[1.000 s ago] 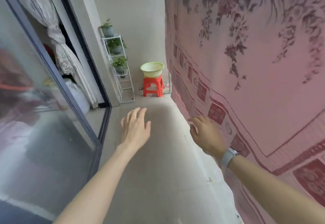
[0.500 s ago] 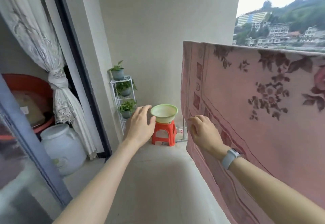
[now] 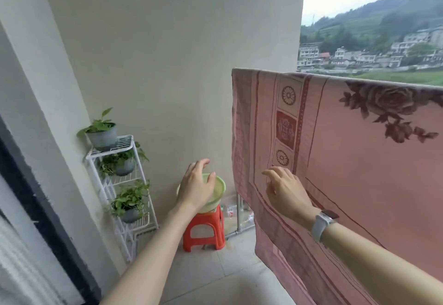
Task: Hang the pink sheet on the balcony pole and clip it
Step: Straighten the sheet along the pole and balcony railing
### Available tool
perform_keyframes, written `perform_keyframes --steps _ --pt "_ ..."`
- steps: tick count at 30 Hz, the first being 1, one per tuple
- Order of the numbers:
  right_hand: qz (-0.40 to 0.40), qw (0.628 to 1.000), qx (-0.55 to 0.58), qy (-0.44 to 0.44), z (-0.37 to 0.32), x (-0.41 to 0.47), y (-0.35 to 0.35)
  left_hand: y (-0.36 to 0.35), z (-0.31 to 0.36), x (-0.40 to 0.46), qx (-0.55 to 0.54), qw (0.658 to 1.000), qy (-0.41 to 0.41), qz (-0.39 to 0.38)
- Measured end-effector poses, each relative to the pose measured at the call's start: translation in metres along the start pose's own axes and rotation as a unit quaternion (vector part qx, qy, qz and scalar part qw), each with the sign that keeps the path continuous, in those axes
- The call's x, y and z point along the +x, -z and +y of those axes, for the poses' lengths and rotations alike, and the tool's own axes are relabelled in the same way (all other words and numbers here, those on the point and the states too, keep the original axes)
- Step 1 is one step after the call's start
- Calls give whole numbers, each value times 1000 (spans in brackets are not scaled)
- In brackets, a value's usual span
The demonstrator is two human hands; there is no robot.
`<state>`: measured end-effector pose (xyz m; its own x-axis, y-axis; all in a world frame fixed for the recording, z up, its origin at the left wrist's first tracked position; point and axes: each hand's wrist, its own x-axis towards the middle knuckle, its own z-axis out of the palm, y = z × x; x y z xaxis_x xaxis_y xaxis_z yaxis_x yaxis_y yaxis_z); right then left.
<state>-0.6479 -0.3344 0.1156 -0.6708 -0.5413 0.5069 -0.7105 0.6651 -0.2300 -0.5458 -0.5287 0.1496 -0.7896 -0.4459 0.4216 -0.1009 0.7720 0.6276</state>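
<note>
Now both hands, left [image 3: 196,184] and right [image 3: 286,190], reach higher, open and empty, beside the pink sheet [image 3: 347,161].

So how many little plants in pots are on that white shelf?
3. One potted plant stands on the top of the white rack, one on the middle shelf, and one on the lowest shelf. None seem hidden behind.

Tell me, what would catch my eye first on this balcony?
The big pink sheet with dark rose prints fills the right side, draped over a rail, with green hills and houses behind it. Two bare hands reach forward: the right hand at the sheet's border, the left hand open in front of a green basin on a red stool by the far wall.
</note>
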Motion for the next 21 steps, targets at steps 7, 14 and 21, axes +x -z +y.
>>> perform_keyframes --steps 7,14,21 --pt "4 1000 -13 -27 52 138 -125 -101 -111 161 -53 996 2 -70" --pt "34 996 -24 -77 93 288 -228 -178 -177 351 -124 987 -3 -98" --pt "27 984 -53 -165 126 368 -297 -255 -213 483 -206 962 -6 -176"
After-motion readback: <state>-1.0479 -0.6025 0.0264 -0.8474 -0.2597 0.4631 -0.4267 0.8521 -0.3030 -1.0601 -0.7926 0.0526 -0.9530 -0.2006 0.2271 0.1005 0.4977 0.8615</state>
